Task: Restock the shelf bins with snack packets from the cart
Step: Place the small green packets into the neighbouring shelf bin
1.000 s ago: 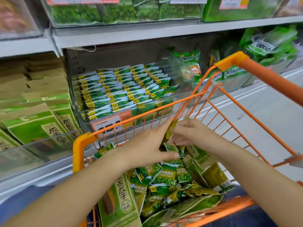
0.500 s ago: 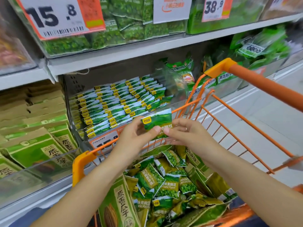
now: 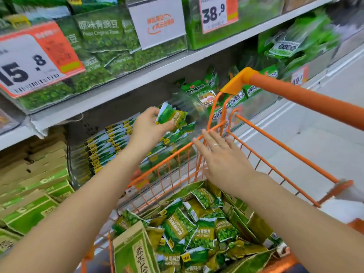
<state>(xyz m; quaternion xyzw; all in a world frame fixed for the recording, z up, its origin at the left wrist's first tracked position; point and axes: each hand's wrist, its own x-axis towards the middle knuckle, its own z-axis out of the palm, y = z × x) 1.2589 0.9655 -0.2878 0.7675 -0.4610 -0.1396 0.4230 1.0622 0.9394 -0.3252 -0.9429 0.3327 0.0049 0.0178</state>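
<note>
Green and glossy, the snack packet (image 3: 171,118) is being pinched at its left edge by the left hand (image 3: 146,125), thumb and fingers curled onto it, just above the clear shelf bin (image 3: 189,107) at about twelve o'clock from the cart (image 3: 295,95). Its long axis is running from ten o'clock to four o'clock, the white torn-look end pointing up-left toward the shelf back and the far end dipping toward the bin's rows of packets (image 3: 106,146). Over the cart's front rail, at two o'clock from the loose packets in the cart (image 3: 189,229), the right hand (image 3: 222,160) is hovering with fingers straight and spread, holding nothing.

Slipping looks like the likeliest risk: the grip is taking only one edge, so the slick film may be sliding free and dropping the packet between bin and cart. Tilted as it is, the packet may also be landing crosswise on the tidy rows instead of slotting in line.
</note>
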